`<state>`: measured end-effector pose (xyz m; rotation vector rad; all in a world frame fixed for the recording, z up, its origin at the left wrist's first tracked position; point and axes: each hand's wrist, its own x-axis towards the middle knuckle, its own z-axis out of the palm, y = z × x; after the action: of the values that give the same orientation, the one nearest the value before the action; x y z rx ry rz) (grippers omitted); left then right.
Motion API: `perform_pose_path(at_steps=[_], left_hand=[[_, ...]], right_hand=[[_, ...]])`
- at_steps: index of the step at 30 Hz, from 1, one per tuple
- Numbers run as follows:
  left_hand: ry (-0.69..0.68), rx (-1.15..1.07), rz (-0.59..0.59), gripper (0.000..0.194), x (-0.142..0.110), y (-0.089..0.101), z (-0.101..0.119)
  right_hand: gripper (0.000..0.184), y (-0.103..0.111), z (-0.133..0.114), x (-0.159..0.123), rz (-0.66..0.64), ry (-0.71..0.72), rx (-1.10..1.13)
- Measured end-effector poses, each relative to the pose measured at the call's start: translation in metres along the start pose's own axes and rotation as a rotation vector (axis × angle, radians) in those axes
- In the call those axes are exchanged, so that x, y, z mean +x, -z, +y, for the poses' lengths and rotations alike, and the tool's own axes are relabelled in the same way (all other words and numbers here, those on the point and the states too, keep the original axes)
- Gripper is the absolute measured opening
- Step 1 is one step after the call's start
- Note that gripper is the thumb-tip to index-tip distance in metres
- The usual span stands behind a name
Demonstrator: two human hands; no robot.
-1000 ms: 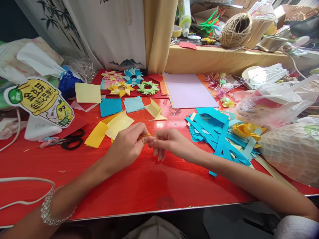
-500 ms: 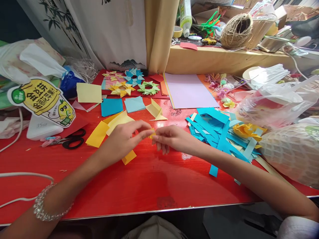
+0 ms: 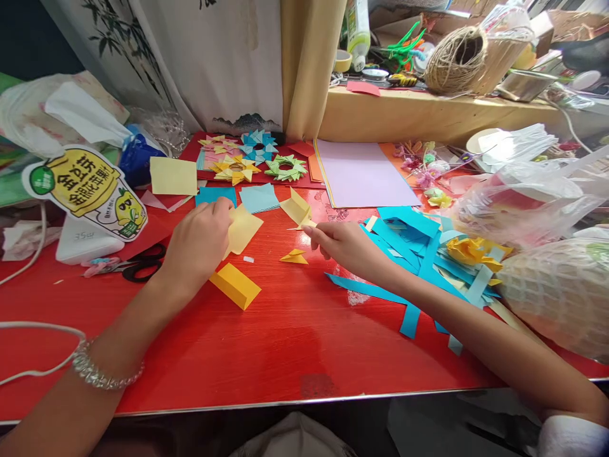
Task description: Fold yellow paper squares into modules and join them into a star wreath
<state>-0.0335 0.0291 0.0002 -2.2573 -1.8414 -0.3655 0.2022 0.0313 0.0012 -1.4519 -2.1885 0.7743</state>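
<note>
Two hands apart, tabletop between

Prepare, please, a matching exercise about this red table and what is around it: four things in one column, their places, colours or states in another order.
1. creased cream paper
2. small folded piece
3. paper strips
4. coil of twine

A. on the ledge at the back
B. at the fingertips of the right hand
C. mostly blue, in a loose heap
D. deep yellow, with pointed ends

Pairs: 1-B, 2-D, 3-C, 4-A
</note>
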Motion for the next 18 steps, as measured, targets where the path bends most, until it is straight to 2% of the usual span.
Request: perform_pose_path(at_steps=[3, 6, 8, 10, 12, 14, 18], left_hand=[[0.044, 0.107, 0.046, 0.022, 0.001, 0.003, -0.002], [-0.042, 0.095, 0.229, 0.02, 0.002, 0.003, -0.005], [-0.169, 0.023, 0.407, 0.017, 0.0, 0.005, -0.003], [-0.269, -0.092, 0.487, 0.01, -0.005, 0.008, 0.006], [-0.304, -0.286, 0.568, 0.008, -0.011, 0.012, 0.019], [-0.291, -0.448, 0.548, 0.009, -0.018, 0.014, 0.033], [-0.294, -0.516, 0.437, 0.017, -0.027, 0.013, 0.05]], right_hand=[[0.054, 0.001, -0.001, -0.002, 0.004, 0.008, 0.129], [0.053, 0.0, -0.002, -0.004, -0.008, 0.034, 0.223], [0.05, -0.001, -0.006, -0.006, -0.01, 0.069, 0.258], [0.046, -0.003, -0.011, -0.01, -0.004, 0.094, 0.267], [0.052, -0.004, -0.017, -0.014, 0.0, 0.108, 0.278], [0.056, -0.005, -0.022, -0.019, -0.029, 0.127, 0.308], [0.041, -0.005, -0.032, -0.028, -0.083, 0.22, 0.443]])
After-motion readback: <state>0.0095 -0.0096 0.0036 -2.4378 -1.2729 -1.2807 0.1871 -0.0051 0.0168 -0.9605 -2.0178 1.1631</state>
